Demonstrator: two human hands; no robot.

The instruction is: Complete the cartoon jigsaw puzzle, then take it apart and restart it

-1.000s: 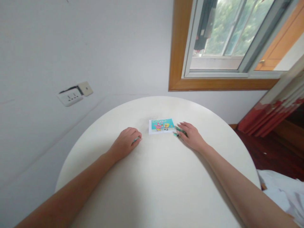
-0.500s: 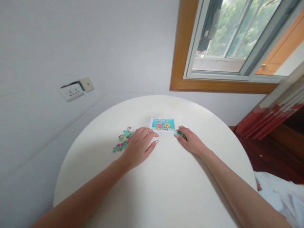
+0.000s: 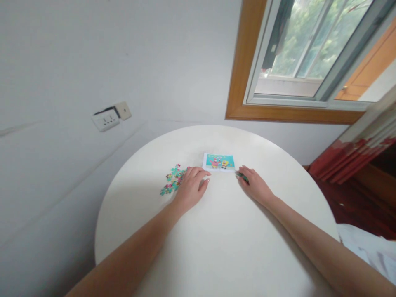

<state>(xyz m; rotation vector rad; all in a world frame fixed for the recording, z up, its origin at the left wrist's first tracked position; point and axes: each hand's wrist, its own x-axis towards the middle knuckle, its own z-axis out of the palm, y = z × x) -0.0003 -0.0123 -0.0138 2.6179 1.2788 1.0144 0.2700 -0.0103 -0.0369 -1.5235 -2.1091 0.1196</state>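
Observation:
A heap of small puzzle pieces (image 3: 170, 183), mostly turquoise with pink and yellow bits, lies on the left part of the white table (image 3: 213, 231). My left hand (image 3: 192, 185) rests palm down at the heap's right edge, covering some of it, its thumb apart from the fingers. Between my hands lies a picture card (image 3: 219, 162) with cartoon figures on turquoise. My right hand (image 3: 255, 185) is near the card's lower right corner. Its thumb and fingers curl around a few more puzzle pieces (image 3: 243, 177), mostly hidden by the hand.
The round table stands close to a white wall with a socket (image 3: 107, 119) on the left. Behind it on the right is a wood-framed window (image 3: 293, 112). A red and white curtain (image 3: 337, 154) hangs at the right, and white cloth (image 3: 365, 247) lies lower right.
The view has turned slightly left, so everything sits further right. My right hand now covers more of the pieces it curls around. My left thumb has come a little nearer its fingers.

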